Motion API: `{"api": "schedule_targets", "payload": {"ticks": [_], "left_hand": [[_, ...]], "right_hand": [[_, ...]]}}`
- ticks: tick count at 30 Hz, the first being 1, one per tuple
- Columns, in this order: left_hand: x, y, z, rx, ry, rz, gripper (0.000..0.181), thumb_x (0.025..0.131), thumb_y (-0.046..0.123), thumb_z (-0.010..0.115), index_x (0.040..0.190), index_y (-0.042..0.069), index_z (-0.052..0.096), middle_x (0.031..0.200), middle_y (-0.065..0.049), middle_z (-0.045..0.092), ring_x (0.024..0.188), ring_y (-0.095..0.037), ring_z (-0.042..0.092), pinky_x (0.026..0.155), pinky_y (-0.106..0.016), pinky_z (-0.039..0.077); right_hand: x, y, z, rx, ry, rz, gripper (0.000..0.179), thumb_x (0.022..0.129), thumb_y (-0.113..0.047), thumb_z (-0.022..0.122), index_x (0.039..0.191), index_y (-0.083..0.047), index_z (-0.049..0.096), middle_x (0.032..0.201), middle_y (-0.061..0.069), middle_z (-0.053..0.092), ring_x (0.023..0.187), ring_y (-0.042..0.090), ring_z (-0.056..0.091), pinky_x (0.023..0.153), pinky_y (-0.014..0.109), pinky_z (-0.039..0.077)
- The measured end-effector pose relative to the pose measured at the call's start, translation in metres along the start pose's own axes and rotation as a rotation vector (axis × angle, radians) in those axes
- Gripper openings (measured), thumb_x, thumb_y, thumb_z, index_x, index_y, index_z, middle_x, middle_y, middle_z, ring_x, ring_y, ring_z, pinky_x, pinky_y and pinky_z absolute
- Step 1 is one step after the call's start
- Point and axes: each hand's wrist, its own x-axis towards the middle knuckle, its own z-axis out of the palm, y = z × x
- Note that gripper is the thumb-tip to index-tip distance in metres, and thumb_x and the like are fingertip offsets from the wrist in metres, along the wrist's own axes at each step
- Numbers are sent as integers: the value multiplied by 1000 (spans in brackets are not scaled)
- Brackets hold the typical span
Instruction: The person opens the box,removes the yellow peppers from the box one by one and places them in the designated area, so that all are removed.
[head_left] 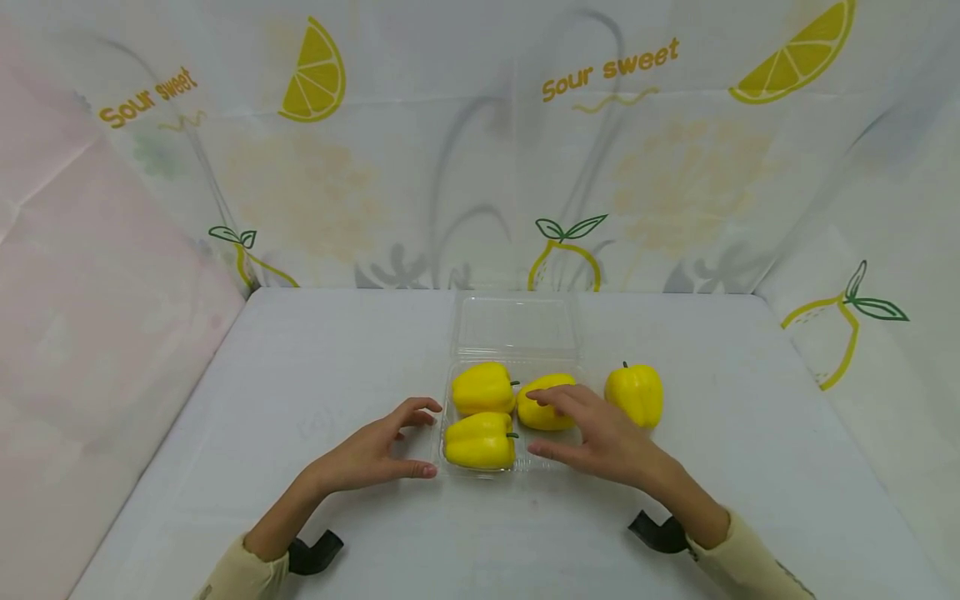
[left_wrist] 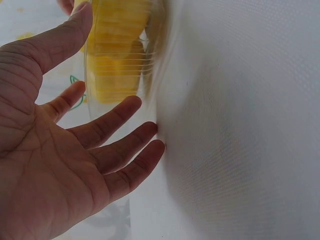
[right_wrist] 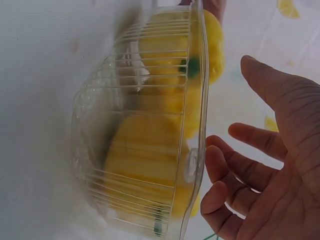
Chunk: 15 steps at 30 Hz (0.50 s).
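A clear plastic clamshell box (right_wrist: 90,135) stands on the white table, its lid (head_left: 517,325) folded back flat behind it. Inside lie three yellow bell peppers: one at back left (head_left: 482,388), one at front left (head_left: 478,442), and one on the right (head_left: 546,414), partly covered by my right hand. A fourth yellow bell pepper (head_left: 636,395) rests outside, beyond the right hand. My left hand (head_left: 367,454), fingers spread and slightly bent, is beside the box's left wall. My right hand (head_left: 611,437) hovers at the box's right rim, thumb and fingers apart, holding nothing.
White cloth covers the table (head_left: 322,358). A printed curtain (head_left: 480,150) with lemons hangs along its back edge and both sides. A black curved piece is at each wrist, by the beige sleeves (head_left: 251,567).
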Motion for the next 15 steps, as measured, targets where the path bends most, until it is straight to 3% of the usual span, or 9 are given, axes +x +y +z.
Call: {"api": "schedule_targets", "payload": {"ticks": [8,15], "left_hand": [[0,-3,0,3,3,15,72,84,41,79,141,26,37,137,-6,54,129,-28,49,102,-57,39],[0,-1,1,9,9,2,72,83,41,79,140,28,37,137,-5,55,129,-28,49,101,-58,38]], "right_hand": [[3,-5,4,-15,4,-11,59,84,-46,77,132,-16,60,127,-1,60,101,11,60,83,31,52],[6,-9,6,-4,-45,19,61,87,-51,71,136,-17,58,130,-4,57,105,8,58,88,33,51]]}}
